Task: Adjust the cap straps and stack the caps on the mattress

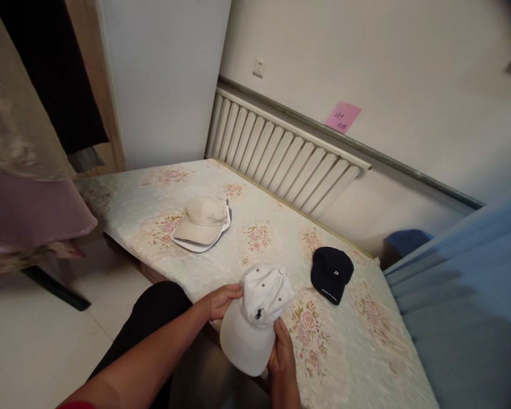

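A white cap (255,318) with a small dark logo on its front is held over the near edge of a bed covered with a floral sheet (221,255). My left hand (221,301) grips the cap's left side, fingers curled on the crown. My right hand (283,352) holds the brim's right edge from below. Farther back on the sheet lies a beige cap (202,221) stacked on another white cap (187,244). A dark navy cap (331,272) rests to the right of the cap I hold.
A white radiator (276,153) runs along the wall behind the bed, with a pink note (343,117) and a socket (259,68) above it. Blue fabric (472,295) lies at the right. Hanging cloth (21,170) stands at the left over a white floor.
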Demonstrator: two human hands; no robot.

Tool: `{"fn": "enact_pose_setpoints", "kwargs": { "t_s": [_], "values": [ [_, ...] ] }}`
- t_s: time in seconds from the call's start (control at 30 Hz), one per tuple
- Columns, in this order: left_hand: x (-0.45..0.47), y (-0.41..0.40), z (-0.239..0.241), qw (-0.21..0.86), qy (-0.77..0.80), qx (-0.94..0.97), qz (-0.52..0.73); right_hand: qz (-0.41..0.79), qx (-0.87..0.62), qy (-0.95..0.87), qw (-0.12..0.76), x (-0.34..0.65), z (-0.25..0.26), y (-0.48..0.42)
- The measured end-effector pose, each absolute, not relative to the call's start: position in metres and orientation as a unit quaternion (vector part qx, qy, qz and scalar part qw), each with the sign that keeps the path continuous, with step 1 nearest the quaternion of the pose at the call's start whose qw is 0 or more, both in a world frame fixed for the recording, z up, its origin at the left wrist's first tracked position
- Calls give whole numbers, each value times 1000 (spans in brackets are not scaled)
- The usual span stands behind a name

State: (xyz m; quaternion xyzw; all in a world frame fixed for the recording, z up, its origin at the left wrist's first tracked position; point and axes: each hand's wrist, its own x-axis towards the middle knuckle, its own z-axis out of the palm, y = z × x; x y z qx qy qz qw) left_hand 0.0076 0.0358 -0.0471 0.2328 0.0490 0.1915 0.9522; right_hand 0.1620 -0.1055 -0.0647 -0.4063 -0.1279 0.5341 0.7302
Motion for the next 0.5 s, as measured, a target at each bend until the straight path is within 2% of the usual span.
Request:
{"fn": "enact_pose_setpoints", "kwargs": {
  "t_s": [0.5],
  "values": [
    [7,35,-45,948,48,247,196,535,-408,-127,729,162,-67,-105]
  ]
}}
